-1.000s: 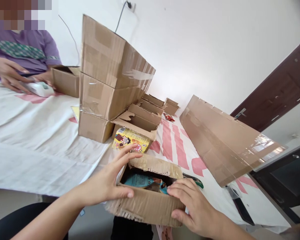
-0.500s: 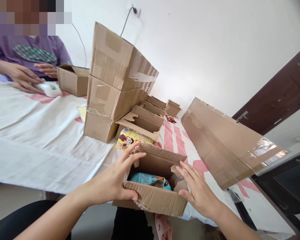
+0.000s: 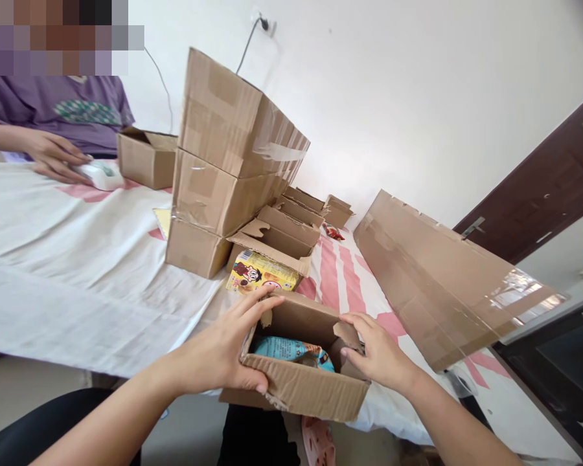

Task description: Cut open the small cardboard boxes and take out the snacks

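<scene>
An open cardboard box (image 3: 315, 391) is at the table's near edge, with a blue snack bag (image 3: 284, 348) lying inside. My left hand (image 3: 218, 356) grips the box's left side, thumb on the front wall and fingers over the back corner. At the right end, my right hand (image 3: 383, 353) closes thumb and fingers around the box's side flap and rim. Just behind the box lies a yellow package (image 3: 260, 272) with a cartoon figure, its lower edge partly covered by my left fingers and the box.
Taped cardboard boxes (image 3: 206, 175) form a tall stack at left, with open boxes (image 3: 291, 239) beside it. A red packet (image 3: 333, 232) lies farther back. At right stands a cardboard panel (image 3: 432, 278). Across the table, a person's hand (image 3: 58, 155) touches a white object (image 3: 102, 175).
My right hand has shifted from the flap's outer edge to a closer grip on the flap and rim. The box's back flap is lower. One of the other person's hands has left view.
</scene>
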`<state>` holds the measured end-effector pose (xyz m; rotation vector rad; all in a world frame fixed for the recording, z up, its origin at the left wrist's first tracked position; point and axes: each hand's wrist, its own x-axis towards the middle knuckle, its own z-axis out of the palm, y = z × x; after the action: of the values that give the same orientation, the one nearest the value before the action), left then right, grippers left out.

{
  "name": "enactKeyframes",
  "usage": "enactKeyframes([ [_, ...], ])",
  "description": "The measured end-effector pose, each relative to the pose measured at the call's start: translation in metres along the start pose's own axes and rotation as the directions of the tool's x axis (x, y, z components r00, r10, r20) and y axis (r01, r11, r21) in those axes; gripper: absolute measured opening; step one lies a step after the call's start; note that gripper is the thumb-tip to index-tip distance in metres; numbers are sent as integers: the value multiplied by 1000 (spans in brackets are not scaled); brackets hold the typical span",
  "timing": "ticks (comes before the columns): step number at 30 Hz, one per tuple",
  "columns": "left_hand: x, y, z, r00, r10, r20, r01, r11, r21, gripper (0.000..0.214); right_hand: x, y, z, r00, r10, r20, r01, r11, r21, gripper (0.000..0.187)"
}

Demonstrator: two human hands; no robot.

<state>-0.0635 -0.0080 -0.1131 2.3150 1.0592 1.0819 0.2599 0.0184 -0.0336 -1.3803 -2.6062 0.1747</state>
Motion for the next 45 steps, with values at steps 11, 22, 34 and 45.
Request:
enactKeyframes([
  [11, 1, 4, -3, 999, -33, 26, 33, 999, -1, 102, -14, 18, -6, 925, -237, -298, 213, 971, -109, 50],
  [22, 1, 1, -2, 999, -44, 28, 44, 999, 6, 103, -21, -1, -23, 981, -158, 113, 143, 982, 127, 33],
  [34, 2, -1, -1, 999, -41, 26, 42, 999, -14, 102, -26, 2, -26, 985, -123, 124, 67, 921, 384, 41],
  [45, 1, -7, 7, 1000, 4, -28, -5, 999, -35, 109, -23, -19, -22, 960, -177, 217, 162, 983, 88, 48],
])
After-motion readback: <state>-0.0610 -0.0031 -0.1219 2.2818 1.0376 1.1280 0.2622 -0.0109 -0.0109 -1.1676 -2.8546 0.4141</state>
